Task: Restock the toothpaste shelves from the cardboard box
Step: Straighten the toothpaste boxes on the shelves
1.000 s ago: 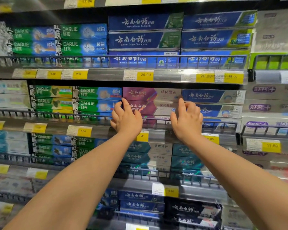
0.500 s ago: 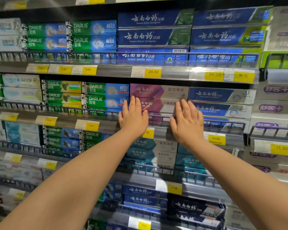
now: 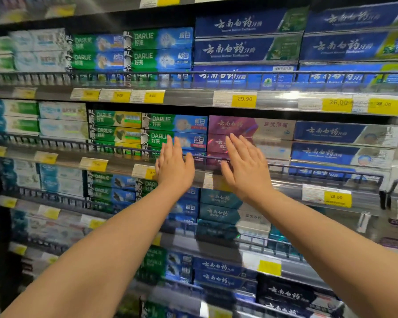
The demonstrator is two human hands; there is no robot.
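Both my arms reach out to the second shelf of a toothpaste display. My left hand [image 3: 174,165] is flat with fingers straight, in front of the green and blue Darlie boxes [image 3: 170,131] and the shelf's wire rail [image 3: 308,167]. My right hand [image 3: 245,167] is also flat, fingers stretched toward the stacked purple toothpaste boxes [image 3: 251,128]. Neither hand holds anything. Whether the fingertips touch the boxes is unclear. No cardboard box is in view.
Dark blue toothpaste boxes [image 3: 345,134] stand right of the purple ones. More boxes fill the shelf above [image 3: 246,49] and the shelves below [image 3: 218,212]. Yellow price tags [image 3: 244,99] line every shelf edge. Each shelf has a wire front rail.
Both hands have opened from curled on the purple boxes to flat and have drawn back and lower, and the camera view has shifted left, so the shelves appear further right.
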